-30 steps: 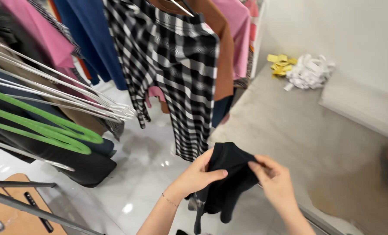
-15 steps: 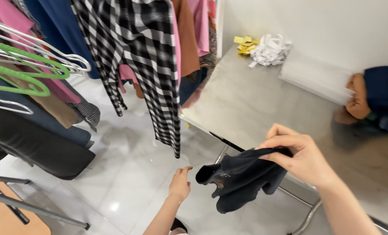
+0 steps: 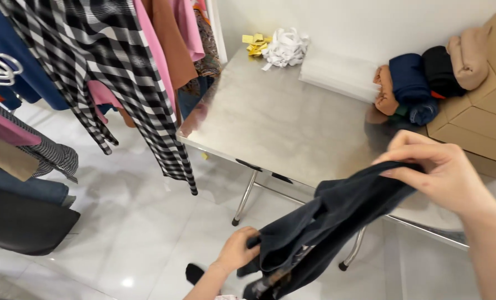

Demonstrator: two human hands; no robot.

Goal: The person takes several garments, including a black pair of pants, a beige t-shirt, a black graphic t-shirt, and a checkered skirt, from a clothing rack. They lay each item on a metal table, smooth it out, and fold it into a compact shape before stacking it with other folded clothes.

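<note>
A: Where does the work stand?

B: The dark garment is off the table entirely, hanging in the air past the table's front edge, bunched and unfolded. The right hand has its fingers pinched together on the upper end; the left hand has its fingers closed on the lower end, down over the floor. So it looks like the garment is picked up and stretched between the hands, but not laid flat or folded.

A: And the materials?

B: The garment is soft, matte, limp cloth with deep creases. The table is brushed steel, smooth and slightly reflective, on thin tube legs. At its far right corner sit rolled clothes, thick and plush, in rust, navy, black and tan. Near the far edge lie crumpled white strips and yellow scraps. A checked shirt hangs off to the left; the floor is glossy tile.
</note>
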